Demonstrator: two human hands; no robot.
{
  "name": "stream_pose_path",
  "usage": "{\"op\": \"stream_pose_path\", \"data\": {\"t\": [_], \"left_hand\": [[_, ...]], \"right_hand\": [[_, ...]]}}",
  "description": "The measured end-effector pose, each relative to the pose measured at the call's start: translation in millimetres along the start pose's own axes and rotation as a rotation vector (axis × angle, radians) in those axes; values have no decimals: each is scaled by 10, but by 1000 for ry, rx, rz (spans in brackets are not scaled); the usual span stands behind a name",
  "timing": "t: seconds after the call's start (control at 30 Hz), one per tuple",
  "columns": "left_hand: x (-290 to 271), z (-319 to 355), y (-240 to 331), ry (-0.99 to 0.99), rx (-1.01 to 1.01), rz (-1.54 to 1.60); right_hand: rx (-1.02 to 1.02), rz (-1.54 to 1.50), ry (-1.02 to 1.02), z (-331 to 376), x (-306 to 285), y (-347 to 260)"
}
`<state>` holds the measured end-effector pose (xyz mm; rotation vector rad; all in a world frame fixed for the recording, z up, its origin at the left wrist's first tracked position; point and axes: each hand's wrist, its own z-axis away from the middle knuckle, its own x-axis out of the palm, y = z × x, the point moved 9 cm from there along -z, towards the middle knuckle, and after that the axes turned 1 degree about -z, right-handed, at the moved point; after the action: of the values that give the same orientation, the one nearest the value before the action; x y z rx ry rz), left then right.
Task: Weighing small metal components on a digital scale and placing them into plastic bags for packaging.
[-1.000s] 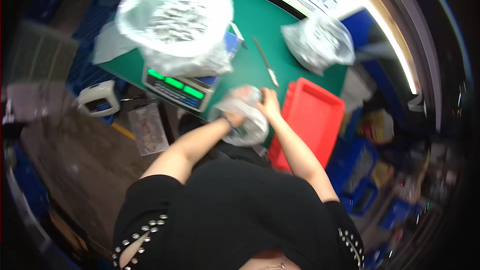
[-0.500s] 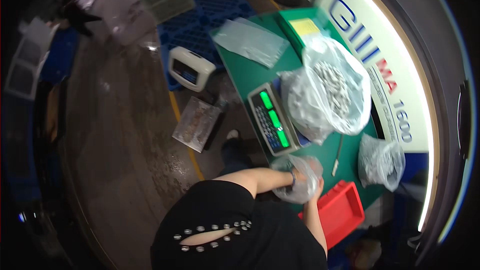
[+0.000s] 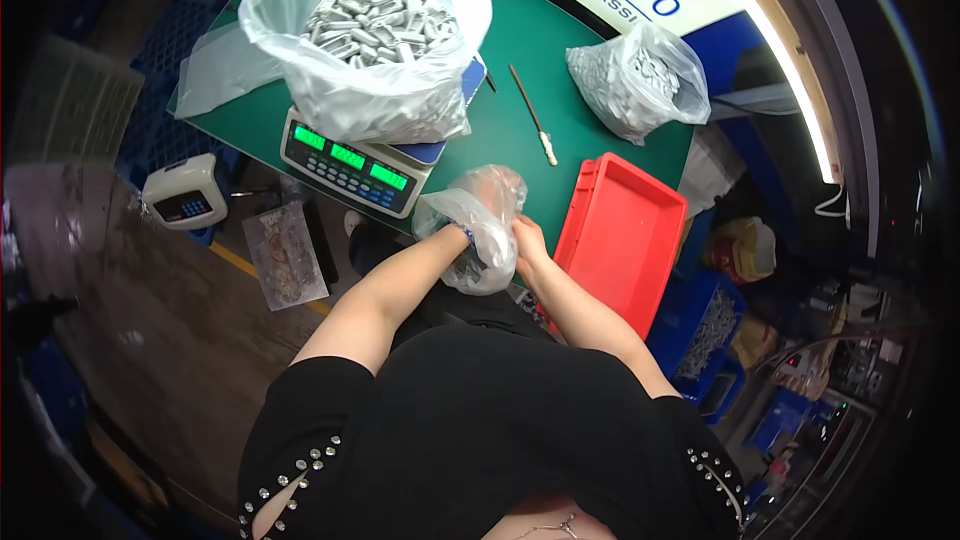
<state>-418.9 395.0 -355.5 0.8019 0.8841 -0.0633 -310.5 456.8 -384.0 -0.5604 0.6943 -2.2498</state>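
Observation:
My left hand (image 3: 492, 192) is inside a clear plastic bag (image 3: 480, 275) up to the wrist. Through the hazy film its fingers blur, so their shape is unclear. At the bag's right side, my right hand (image 3: 528, 238) pinches the plastic. The bag is at the table's near edge, between a digital scale (image 3: 345, 168) and a red tray (image 3: 625, 250). On the scale stands a large open plastic bag (image 3: 370, 105) filled with small grey metal-looking parts (image 3: 385, 25).
A smaller bag of similar parts (image 3: 630, 85) sits on the green table (image 3: 510, 15) at far right. A thin stick with a pale handle (image 3: 545, 145) lies between. Left of the table are a white display unit (image 3: 185, 195) and a platform (image 3: 285, 255); a blue bin (image 3: 710, 330) stands right.
My view has swung right, so the table and scale appear further left. My left hand is still in the bag, with my right hand at its side.

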Motion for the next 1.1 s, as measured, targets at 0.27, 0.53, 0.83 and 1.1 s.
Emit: {"op": "stream_pose_path", "data": {"t": [0.27,0.53,0.83,1.1], "left_hand": [[206,-125,-122,193,148,1114],[41,41,94,-197,181,2184],[82,-423,51,189,342,810],[525,-406,12,-318,74,2020]], "right_hand": [[-151,-114,-130,76,358,-471],[-265,205,-239,325,796,-1016],[-256,-230,-325,248,714,-1270],[-854,846,439,398,173,-1491]]}}
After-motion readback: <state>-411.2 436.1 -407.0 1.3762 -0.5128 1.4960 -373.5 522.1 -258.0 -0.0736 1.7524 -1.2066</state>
